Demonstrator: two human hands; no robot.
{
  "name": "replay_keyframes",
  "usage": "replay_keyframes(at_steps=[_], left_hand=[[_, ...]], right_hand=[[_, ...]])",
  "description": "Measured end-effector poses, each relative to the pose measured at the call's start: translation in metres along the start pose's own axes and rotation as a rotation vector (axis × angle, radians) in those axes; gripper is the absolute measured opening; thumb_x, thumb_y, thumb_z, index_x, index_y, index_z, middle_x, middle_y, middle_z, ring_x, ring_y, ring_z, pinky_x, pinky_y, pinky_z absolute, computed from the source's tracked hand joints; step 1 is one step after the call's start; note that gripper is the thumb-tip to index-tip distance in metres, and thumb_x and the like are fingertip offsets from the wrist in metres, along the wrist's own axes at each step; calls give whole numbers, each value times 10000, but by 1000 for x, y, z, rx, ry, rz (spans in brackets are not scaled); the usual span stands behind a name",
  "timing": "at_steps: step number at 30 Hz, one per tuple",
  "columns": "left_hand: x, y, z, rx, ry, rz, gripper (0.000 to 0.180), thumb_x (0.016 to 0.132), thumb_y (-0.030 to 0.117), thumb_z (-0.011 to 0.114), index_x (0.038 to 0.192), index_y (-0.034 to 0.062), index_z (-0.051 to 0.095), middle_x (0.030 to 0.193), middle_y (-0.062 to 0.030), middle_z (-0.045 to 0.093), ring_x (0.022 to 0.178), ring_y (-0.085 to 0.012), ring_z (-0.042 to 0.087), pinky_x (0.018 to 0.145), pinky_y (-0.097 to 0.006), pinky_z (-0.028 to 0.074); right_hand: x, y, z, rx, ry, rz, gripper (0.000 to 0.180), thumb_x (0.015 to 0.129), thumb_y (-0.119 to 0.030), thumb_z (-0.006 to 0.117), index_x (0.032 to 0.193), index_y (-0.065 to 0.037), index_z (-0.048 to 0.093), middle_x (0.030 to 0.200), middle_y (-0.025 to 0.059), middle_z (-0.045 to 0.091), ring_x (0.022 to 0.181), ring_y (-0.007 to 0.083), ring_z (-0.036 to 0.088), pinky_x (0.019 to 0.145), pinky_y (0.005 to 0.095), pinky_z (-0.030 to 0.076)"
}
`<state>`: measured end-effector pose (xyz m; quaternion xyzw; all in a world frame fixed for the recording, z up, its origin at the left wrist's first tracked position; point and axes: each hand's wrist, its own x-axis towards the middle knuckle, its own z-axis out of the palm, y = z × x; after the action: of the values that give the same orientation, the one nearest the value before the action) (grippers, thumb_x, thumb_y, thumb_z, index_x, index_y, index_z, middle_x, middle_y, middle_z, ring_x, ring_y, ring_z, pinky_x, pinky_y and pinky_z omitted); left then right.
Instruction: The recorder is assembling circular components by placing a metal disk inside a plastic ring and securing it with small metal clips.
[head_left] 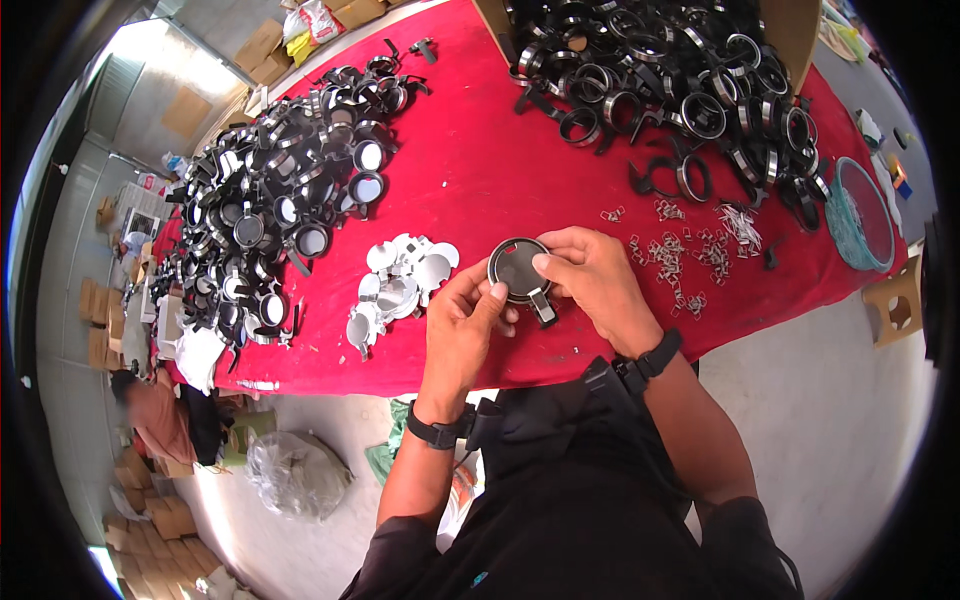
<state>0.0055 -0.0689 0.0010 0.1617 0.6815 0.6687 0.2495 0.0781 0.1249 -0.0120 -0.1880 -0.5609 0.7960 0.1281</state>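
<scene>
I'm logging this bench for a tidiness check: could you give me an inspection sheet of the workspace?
Surface: table with red cloth, scuffed white.
Job's things: round black ring frame with short handle, held by both hands.
Clutter: heap of finished black frames with mirrors; loose round mirror discs; empty black rings; small metal clips.
Grippers: left hand and right hand grip the frame.
Cables: nothing seen.
Surroundings: cardboard boxes on grey floor.

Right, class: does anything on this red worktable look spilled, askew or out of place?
Mostly no. The small metal clips lie scattered loose on the red cloth, and black ring frames spill from a cardboard box. Both hands, left hand and right hand, hold one round black frame.
</scene>
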Motion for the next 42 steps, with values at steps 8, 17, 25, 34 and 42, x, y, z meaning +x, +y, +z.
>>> replay_keyframes(at_steps=[8, 17, 25, 34, 42], left_hand=[[21, -15, -19, 121, 48, -101, 431, 1170, 121, 617, 1574, -28, 635, 1264, -122, 793, 1000, -155, 756, 835, -308, 622], [12, -24, -27, 495, 144, -6, 509, 1108, 72, 679, 1580, -94, 585, 1479, -232, 723, 1125, -242, 797, 905, -351, 674], [28, -43, -18, -109, 127, -103, 437, 1183, 115, 603, 1564, -98, 580, 1394, -195, 751, 1170, -249, 786, 957, -374, 686], [40, -43, -28, -534, -32, -276, 345, 1205, 201, 603, 1476, 1, 679, 1255, -113, 802, 1078, -205, 801, 950, -391, 706], [43, -44, -28, -622, 34, -351, 335, 1162, 276, 670, 1401, 44, 711, 1206, -99, 797, 1026, -224, 796, 861, -410, 721]], right_hand=[[46, 18, 14, -95, 4, 187, 384, 1004, -53, 805, 1305, 161, 697, 1060, 202, 816, 824, 185, 794, 646, 309, 615], [55, 34, 16, -172, 84, 199, 359, 995, -77, 828, 1252, 143, 708, 1019, 179, 809, 758, 196, 787, 628, 328, 646], [44, 23, 17, -155, 66, 212, 351, 1038, -103, 811, 1292, 113, 703, 1091, 189, 819, 883, 194, 799, 678, 320, 642], [41, 24, 17, -178, 41, 170, 344, 1040, -125, 812, 1286, 98, 721, 1126, 176, 831, 922, 171, 788, 745, 324, 623], [41, 24, 17, -70, -1, 163, 337, 1014, -97, 809, 1279, 95, 726, 1125, 176, 822, 962, 184, 782, 821, 313, 611]])
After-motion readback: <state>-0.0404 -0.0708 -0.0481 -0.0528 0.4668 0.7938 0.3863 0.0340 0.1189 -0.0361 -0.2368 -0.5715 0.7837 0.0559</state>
